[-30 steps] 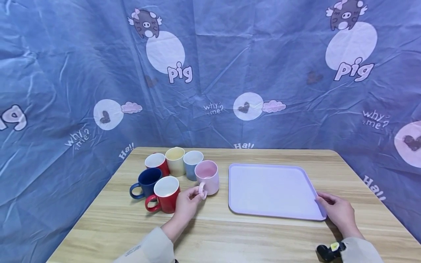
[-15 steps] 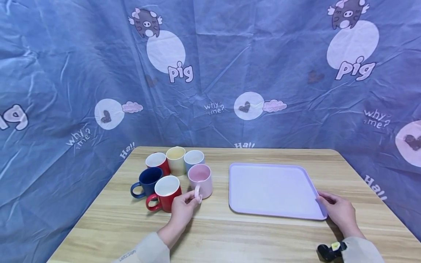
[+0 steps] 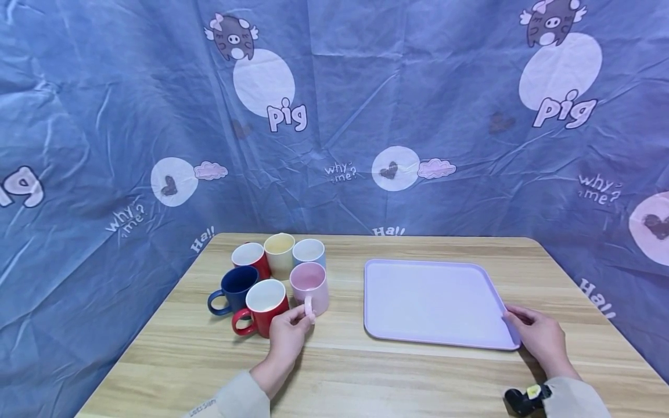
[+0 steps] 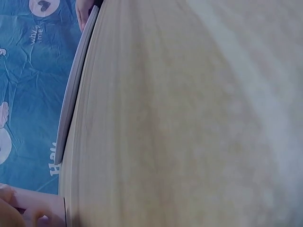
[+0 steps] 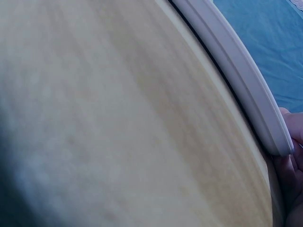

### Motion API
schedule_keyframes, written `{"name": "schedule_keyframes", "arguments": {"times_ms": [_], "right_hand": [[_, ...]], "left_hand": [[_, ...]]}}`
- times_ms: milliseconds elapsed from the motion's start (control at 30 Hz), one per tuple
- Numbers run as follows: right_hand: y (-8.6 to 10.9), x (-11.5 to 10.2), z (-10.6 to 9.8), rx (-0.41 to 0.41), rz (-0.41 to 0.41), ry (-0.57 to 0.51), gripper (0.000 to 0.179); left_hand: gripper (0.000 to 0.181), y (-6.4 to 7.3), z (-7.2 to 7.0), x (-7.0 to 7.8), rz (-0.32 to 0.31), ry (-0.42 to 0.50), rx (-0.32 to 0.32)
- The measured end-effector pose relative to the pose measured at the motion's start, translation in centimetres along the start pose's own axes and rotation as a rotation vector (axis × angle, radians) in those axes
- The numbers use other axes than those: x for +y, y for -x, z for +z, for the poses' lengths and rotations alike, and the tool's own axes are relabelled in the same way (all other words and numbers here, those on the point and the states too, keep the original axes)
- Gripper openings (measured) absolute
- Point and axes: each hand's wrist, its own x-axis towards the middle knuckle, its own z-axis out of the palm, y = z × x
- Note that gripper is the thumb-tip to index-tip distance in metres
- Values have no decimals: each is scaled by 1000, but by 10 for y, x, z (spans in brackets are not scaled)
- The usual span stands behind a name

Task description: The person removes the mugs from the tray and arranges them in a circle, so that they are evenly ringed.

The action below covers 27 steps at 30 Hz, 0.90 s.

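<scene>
My left hand (image 3: 286, 335) pinches the handle of a pink mug (image 3: 317, 295) that stands upright at the right front of a mug group. In the left wrist view, part of that mug (image 4: 49, 201) and a few fingers show in the lower left corner. A pale purple tray (image 3: 428, 302) lies flat on the right half of the table. My right hand (image 3: 539, 338) grips the tray's right edge near its front corner. From the right wrist view, the thumb is above the tray rim (image 5: 241, 71) and fingers are below it.
Close to the pink mug stand a front red mug (image 3: 274, 318), a dark blue mug (image 3: 235, 293), a light blue mug (image 3: 309, 251), a cream mug (image 3: 282, 264) and a rear red mug (image 3: 261, 266). The wooden table (image 3: 366, 377) meets a blue patterned cloth (image 3: 345, 203) behind.
My left hand has moved the pink mug leftward and slightly toward me, nearer the front red mug and farther from the tray. My right hand and the tray stay put.
</scene>
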Motion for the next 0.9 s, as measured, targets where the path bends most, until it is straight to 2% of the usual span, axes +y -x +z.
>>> {"name": "schedule_keyframes", "arguments": {"times_ms": [767,900], "right_hand": [[-1,0,1,-3,16,-7,40],[-1,1,1,-4,18,-9,42]], "left_hand": [[21,-3,2,-4,-12,50,77],[18,-3,1,-4,3,65,90]]}}
